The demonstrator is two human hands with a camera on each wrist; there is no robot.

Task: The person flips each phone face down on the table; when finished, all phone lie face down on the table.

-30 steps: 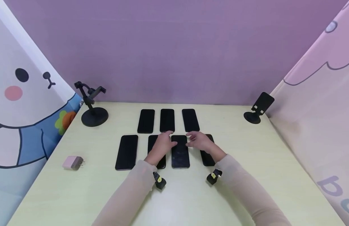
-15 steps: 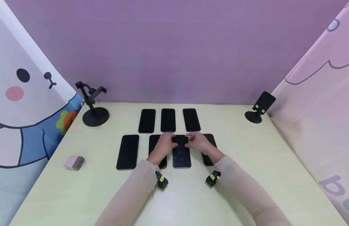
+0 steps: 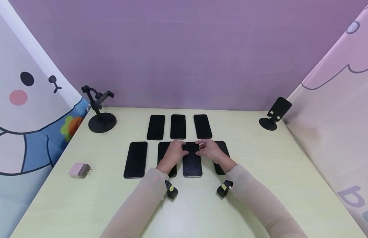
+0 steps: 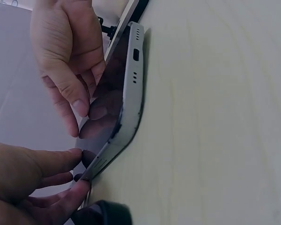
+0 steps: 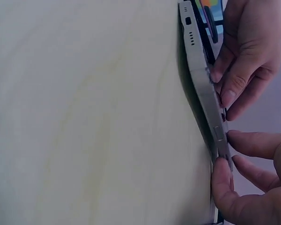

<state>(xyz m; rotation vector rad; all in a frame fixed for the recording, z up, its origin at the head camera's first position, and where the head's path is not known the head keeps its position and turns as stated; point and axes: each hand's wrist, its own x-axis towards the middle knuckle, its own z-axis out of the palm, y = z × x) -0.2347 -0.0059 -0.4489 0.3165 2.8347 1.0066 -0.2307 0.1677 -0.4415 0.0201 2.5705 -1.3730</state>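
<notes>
A smartphone with a dark screen and pale sides lies third from the left in the front row. My left hand holds its upper left side, thumb on the screen's edge and the forefinger near the top corner. Opposite, my right hand grips the upper right side. In the right wrist view, the fingertips of that hand lie on the phone's side. Beneath my left hand and wrist, a second phone is partly hidden. My right hand partly covers another phone.
A large phone lies at the front row's left end. Behind lie three more phones in a row. A black phone stand is at back left, a folding stand at back right. A plug charger lies left.
Both hands have closed in slightly on the upper sides of the middle phone and now hold it. The whole head view has shifted a little; the phones keep their layout.
</notes>
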